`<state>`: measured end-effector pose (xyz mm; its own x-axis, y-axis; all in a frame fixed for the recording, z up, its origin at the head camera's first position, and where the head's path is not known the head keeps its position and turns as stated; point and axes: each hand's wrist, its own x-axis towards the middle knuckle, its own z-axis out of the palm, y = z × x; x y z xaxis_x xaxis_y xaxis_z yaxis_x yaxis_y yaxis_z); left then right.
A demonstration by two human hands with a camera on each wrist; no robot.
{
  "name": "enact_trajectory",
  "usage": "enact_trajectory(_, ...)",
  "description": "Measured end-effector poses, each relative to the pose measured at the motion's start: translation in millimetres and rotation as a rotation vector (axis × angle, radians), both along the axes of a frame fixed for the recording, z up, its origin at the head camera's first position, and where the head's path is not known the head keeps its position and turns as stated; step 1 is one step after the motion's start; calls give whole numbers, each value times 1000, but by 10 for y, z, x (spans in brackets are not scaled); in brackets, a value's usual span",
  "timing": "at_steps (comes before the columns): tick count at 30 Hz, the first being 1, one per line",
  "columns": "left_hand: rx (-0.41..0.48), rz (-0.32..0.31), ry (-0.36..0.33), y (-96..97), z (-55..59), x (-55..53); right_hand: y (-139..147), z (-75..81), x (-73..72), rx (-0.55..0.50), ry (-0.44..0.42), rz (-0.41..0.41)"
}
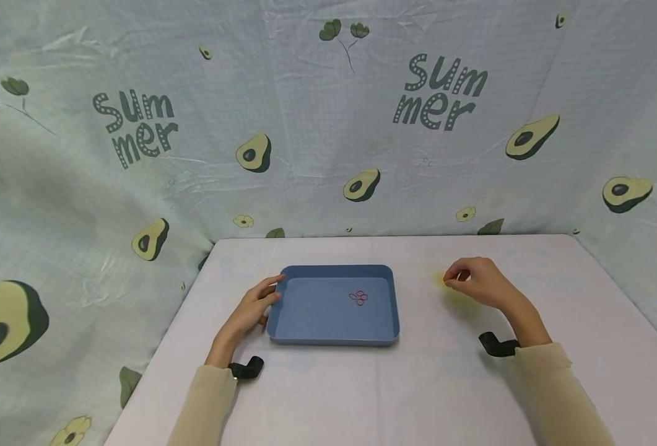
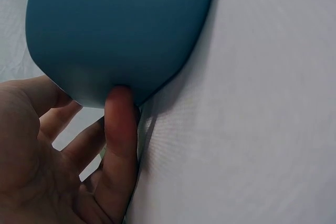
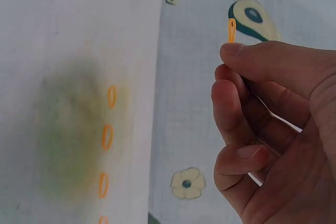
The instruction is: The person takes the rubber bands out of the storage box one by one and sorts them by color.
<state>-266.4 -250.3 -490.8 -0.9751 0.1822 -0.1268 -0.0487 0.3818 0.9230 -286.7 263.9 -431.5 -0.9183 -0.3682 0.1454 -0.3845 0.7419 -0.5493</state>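
Observation:
A blue rectangular tray [image 1: 328, 310] lies on the table, and several small red rubber bands [image 1: 360, 298] sit together on its floor, right of the middle. My left hand [image 1: 250, 310] holds the tray by its left side. In the left wrist view, one digit presses the outer wall while others pass behind the rim. Right of the tray, my right hand [image 1: 475, 282] is raised over the table. Between thumb and index fingertip it pinches a thin yellow-orange rubber band [image 3: 231, 30], whose loop sticks out past the tips. The other fingers curl loosely.
Several more orange rubber bands [image 3: 107, 137] lie in a row on the tabletop near a blurred yellow-green patch [image 3: 71, 135]. A white cloth covers the table [image 1: 328, 396]. Behind and beside it hangs a curtain [image 1: 306, 93] printed with avocados.

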Motion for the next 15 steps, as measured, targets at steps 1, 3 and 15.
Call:
enact_trajectory(1,-1,-1,0,-3,-2,0,31,-12,4,-1,-4,-7)
enact_trajectory(3,-2,3,-3,0,2,2,93,-33,9,2,-9,-20)
enact_trajectory(15,8,14,-18,6,8,17,412,-65,52,13,-20,-109)
